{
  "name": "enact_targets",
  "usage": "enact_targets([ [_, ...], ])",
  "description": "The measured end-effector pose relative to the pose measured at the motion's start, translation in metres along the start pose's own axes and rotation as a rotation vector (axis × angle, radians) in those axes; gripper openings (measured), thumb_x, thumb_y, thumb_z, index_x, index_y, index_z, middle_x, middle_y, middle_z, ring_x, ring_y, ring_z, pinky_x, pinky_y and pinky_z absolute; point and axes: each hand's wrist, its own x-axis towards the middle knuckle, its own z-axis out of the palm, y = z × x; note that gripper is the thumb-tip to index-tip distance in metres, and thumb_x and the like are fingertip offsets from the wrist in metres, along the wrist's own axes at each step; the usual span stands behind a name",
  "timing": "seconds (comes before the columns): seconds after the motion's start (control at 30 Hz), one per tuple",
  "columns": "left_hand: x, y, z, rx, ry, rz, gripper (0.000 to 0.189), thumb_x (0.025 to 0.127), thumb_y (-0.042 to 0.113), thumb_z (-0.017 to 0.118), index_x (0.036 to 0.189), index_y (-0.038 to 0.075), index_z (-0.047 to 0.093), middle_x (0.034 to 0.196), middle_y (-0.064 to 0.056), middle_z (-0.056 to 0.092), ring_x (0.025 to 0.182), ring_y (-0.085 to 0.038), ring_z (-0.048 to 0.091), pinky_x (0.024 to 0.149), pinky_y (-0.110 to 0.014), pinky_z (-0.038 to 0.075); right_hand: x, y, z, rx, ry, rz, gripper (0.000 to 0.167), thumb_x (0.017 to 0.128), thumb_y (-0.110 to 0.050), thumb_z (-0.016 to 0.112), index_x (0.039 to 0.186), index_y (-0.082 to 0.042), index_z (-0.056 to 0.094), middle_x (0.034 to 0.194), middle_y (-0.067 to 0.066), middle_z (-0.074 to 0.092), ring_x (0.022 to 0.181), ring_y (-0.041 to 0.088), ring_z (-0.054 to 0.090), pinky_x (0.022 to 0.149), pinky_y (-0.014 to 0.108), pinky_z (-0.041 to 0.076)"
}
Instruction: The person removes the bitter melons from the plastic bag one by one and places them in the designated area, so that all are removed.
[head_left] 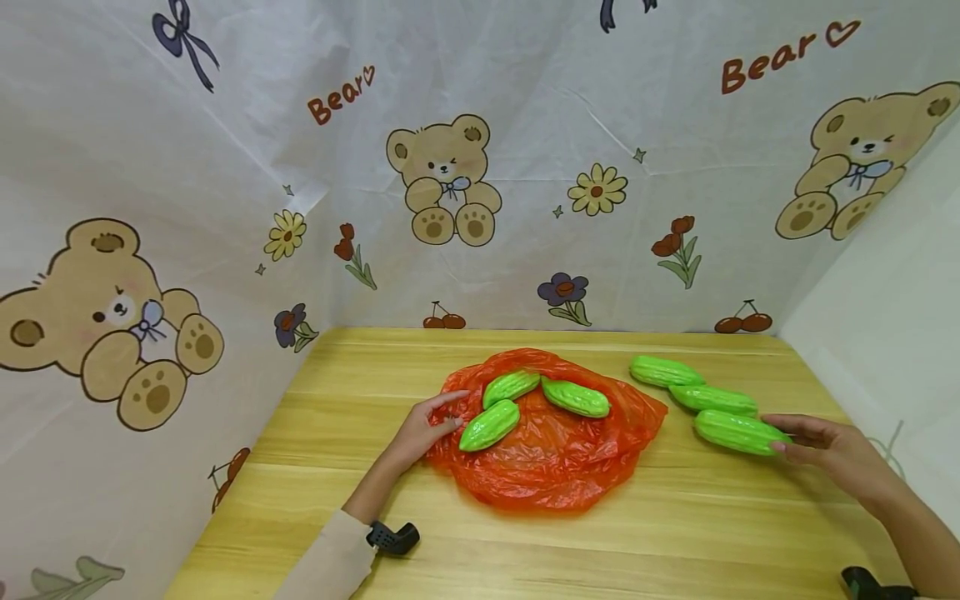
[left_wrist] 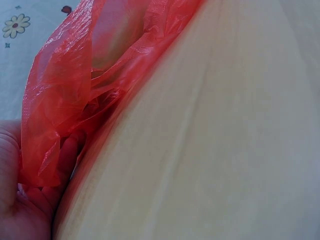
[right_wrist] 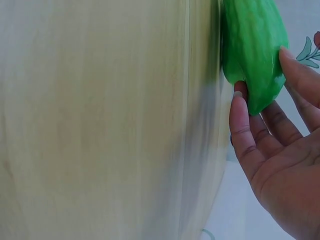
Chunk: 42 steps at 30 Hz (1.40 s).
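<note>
A thin red plastic bag lies spread on the table, with green bitter melons on it, three in all. My left hand holds the bag's left edge; in the left wrist view the crumpled plastic runs between thumb and fingers. To the right of the bag, three more bitter melons lie in a slanting row. My right hand grips the right end of the nearest bitter melon. The right wrist view shows the thumb on one side of that melon and fingers on the other.
The other two bitter melons of the row, the middle one and the far one, lie just behind the gripped one. Cloth walls printed with bears enclose the wooden table at back and sides.
</note>
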Motion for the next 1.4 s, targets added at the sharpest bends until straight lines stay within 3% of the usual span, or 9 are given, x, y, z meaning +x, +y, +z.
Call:
enact_targets([
  [0.33, 0.0, -0.001, 0.0, 0.006, -0.003, 0.019, 0.045, 0.097, 0.022, 0.07, 0.142, 0.026, 0.061, 0.15, -0.002, 0.052, 0.143, -0.028, 0.041, 0.11, -0.047, 0.042, 0.004, 0.005, -0.002, -0.006, -0.013, 0.017, 0.047, 0.099, -0.014, 0.067, 0.142, -0.002, 0.057, 0.121, -0.036, 0.057, 0.102, -0.014, 0.057, 0.076, 0.018, 0.054],
  [0.7, 0.001, 0.0, 0.0, 0.006, 0.004, 0.005, 0.045, 0.097, 0.022, 0.071, 0.141, 0.026, 0.062, 0.149, -0.001, 0.053, 0.144, -0.026, 0.039, 0.113, -0.051, 0.036, 0.006, 0.009, -0.004, 0.061, -0.048, 0.008, 0.045, 0.1, -0.01, 0.065, 0.143, 0.001, 0.055, 0.121, -0.035, 0.058, 0.103, -0.013, 0.059, 0.077, 0.021, 0.056],
  [1.13, 0.002, 0.001, 0.001, -0.005, 0.006, 0.012, 0.045, 0.097, 0.019, 0.07, 0.14, 0.025, 0.062, 0.148, 0.0, 0.054, 0.143, -0.025, 0.04, 0.113, -0.049, 0.037, 0.008, 0.015, -0.006, 0.108, -0.063, 0.005, 0.045, 0.1, -0.006, 0.063, 0.143, 0.001, 0.055, 0.121, -0.034, 0.059, 0.102, -0.008, 0.063, 0.077, 0.021, 0.056],
  [1.4, 0.001, 0.001, 0.0, -0.021, 0.002, 0.012, 0.044, 0.096, 0.018, 0.071, 0.14, 0.022, 0.063, 0.148, -0.002, 0.054, 0.144, -0.025, 0.039, 0.113, -0.051, 0.036, 0.007, 0.015, -0.005, 0.097, -0.058, 0.012, 0.045, 0.1, -0.008, 0.063, 0.143, 0.002, 0.054, 0.12, -0.034, 0.06, 0.104, -0.015, 0.057, 0.077, 0.021, 0.056],
])
